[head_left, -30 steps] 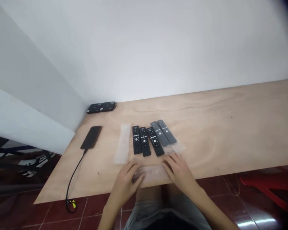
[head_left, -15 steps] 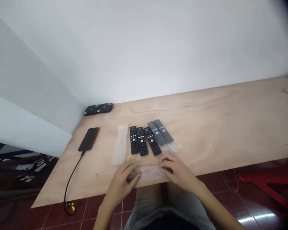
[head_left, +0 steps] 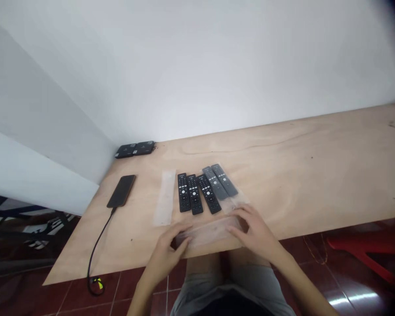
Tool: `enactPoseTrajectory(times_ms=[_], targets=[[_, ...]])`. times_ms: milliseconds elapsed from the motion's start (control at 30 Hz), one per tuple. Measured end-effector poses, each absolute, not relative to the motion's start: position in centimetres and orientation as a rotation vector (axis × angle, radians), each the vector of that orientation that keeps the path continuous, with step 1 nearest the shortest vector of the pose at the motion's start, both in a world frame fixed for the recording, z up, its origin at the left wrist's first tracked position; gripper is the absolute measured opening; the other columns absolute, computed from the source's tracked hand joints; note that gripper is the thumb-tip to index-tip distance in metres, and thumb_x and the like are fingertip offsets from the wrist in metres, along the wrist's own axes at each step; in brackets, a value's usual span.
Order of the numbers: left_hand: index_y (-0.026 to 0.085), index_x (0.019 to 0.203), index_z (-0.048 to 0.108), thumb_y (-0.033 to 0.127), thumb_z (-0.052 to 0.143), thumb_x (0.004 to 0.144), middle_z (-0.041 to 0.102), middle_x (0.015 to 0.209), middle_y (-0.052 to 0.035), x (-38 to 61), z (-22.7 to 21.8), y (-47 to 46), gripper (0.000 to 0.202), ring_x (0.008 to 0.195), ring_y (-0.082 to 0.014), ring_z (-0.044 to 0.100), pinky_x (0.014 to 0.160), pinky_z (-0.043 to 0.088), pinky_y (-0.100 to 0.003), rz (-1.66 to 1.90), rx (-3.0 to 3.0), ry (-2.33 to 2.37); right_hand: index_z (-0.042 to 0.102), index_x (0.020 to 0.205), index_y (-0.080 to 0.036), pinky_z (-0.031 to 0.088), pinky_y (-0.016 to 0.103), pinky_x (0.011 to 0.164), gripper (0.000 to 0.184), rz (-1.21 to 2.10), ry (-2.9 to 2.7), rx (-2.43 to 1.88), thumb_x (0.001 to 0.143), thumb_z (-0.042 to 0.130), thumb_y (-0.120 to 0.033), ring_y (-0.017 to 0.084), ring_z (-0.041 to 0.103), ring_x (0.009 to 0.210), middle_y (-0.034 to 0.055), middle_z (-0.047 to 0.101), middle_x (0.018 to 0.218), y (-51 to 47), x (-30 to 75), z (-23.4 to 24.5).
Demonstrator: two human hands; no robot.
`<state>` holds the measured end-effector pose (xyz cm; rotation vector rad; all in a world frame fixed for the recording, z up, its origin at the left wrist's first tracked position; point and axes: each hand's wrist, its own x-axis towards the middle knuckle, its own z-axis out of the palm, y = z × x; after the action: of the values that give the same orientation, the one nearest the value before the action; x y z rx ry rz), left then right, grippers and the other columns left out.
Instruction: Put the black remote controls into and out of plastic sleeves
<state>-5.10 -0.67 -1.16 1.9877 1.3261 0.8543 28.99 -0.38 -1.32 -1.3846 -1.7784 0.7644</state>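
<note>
A translucent plastic sleeve (head_left: 209, 232) lies flat along the table's front edge, between my hands. My left hand (head_left: 169, 243) rests at its left end, thumb and fingers apart on either side of it. At the right end, my right hand (head_left: 253, 228) touches the sleeve with its thumb, the fingers spread above. Just beyond lie three bare black remote controls, a left one (head_left: 183, 192), a middle one (head_left: 194, 194) and a tilted one (head_left: 209, 194). Two more remotes, one greyish (head_left: 215, 182) and one beside it (head_left: 224, 180), lie inside clear sleeves.
Another plastic sleeve (head_left: 165, 197) lies left of the remotes. Further left is a phone (head_left: 121, 191) with a black cable (head_left: 97, 245) hanging over the edge. Two black boxes (head_left: 134, 149) sit at the back left corner by the wall. A red stool (head_left: 365, 250) stands beneath the right side.
The sleeve between my hands now lies longer and flatter. My right hand has moved right and its fingers have spread a little; my left hand has shifted only slightly.
</note>
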Motion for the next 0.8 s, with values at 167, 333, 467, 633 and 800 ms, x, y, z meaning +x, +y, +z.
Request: enactPoseTrajectory(times_ms=[167,333,467,633,800], targets=[[0.020,0.119,0.082,0.046,0.082,0.094,0.085,0.108,-0.0102,-5.2,-1.8,-0.8,0.036,0.090,-0.0261,0.082,0.076,0.069,-0.034,1.019,1.628,1.415,0.070,0.092,-0.024,0.054,0.041,0.090,0.010,0.974,-1.718,-1.339,0.099,0.072,-0.031,0.028,0.066,0.101,0.0060,0.073,0.104,-0.5,29.9,-1.2],[0.019,0.117,0.084,0.049,0.087,0.088,0.084,0.108,-0.0107,-5.5,-2.1,-1.0,0.042,0.089,-0.0256,0.081,0.076,0.068,-0.032,1.058,1.522,1.483,0.072,0.093,-0.023,0.053,0.037,0.078,0.025,1.011,-1.471,-1.400,0.101,0.072,-0.047,0.026,0.068,0.087,0.0045,0.072,0.090,-0.7,31.0,-0.9],[0.024,0.119,0.085,0.044,0.085,0.091,0.084,0.108,-0.0078,-5.3,-0.4,-0.7,0.035,0.079,-0.0211,0.077,0.069,0.065,-0.029,0.895,1.668,1.448,0.077,0.126,-0.027,0.050,0.047,0.112,0.028,0.834,-1.624,-1.292,0.103,0.073,-0.042,0.032,0.066,0.128,0.0106,0.074,0.133,-1.0,29.6,1.6],[0.026,0.114,0.087,0.038,0.089,0.089,0.084,0.110,-0.0087,-4.7,2.1,0.4,0.028,0.103,-0.0269,0.080,0.091,0.066,-0.036,0.817,1.746,1.230,0.084,0.102,-0.028,0.056,0.037,0.091,0.012,1.198,-2.095,-0.991,0.103,0.074,-0.035,0.026,0.072,0.101,0.0035,0.081,0.104,-0.5,26.5,4.2],[0.026,0.147,0.067,0.046,0.090,0.089,0.077,0.131,-0.0136,-2.4,1.7,0.7,0.065,0.117,-0.0286,0.077,0.098,0.066,-0.040,1.462,1.320,1.278,0.080,0.092,-0.022,0.051,0.030,0.073,0.023,1.343,-1.506,-1.054,0.104,0.073,-0.040,0.021,0.067,0.083,0.0028,0.073,0.088,0.3,23.5,1.0]])
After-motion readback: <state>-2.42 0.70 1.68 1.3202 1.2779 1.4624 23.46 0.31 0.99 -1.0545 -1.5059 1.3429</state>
